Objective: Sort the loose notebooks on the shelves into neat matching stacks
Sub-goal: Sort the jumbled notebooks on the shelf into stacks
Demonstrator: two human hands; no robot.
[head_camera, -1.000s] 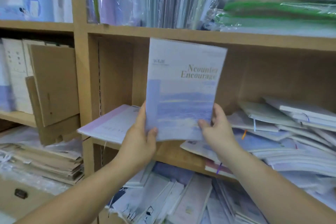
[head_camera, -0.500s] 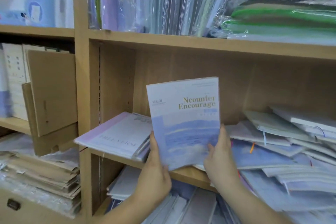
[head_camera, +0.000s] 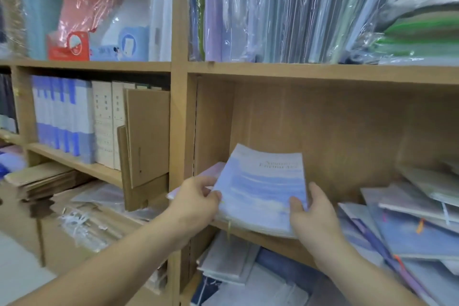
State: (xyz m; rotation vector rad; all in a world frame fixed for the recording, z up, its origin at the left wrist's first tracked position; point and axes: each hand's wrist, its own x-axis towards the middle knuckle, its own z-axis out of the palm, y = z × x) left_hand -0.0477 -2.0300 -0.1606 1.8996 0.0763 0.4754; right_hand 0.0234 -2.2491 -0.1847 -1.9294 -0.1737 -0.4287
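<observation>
Lowering the blue notebook [head_camera: 260, 191] from upright, we now lay it flat over the pink notebook [head_camera: 214, 168] at the left of the shelf [head_camera: 268, 237]. Our left hand [head_camera: 196, 197] pinches its edge and our right hand [head_camera: 311, 213] grips its near corner, so only release remains.

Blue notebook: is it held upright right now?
No, the blue notebook lies nearly flat over the shelf edge, with the left hand and right hand gripping its near corners.

Matt wooden shelf [head_camera: 323, 73], glossy plastic-wrapped folders [head_camera: 285, 7], smooth paper-covered blue notebook [head_camera: 260, 191], matt brown cardboard sheets [head_camera: 146, 136].
</observation>
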